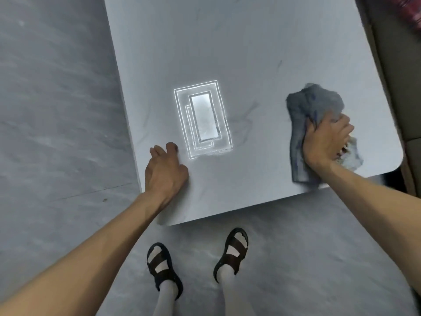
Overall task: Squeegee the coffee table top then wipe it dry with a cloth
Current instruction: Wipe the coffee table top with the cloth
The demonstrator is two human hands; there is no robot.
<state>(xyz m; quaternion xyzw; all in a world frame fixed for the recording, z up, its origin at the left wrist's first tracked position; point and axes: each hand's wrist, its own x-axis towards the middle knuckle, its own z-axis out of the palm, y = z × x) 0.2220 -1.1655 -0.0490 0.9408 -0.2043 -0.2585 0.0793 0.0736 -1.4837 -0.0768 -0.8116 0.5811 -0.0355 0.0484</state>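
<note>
The coffee table top is pale grey with faint dark veins, and a bright rectangular light is mirrored in its middle. A crumpled blue-grey cloth lies near the table's right front corner. My right hand presses down on the cloth and grips a fold of it. My left hand rests flat on the table near its left front edge, fingers apart, holding nothing. No squeegee is in view.
My two feet in dark sandals and white socks stand on the grey marbled floor just before the table's front edge. A brownish piece of furniture runs along the table's right side, with red patterned fabric at the top right.
</note>
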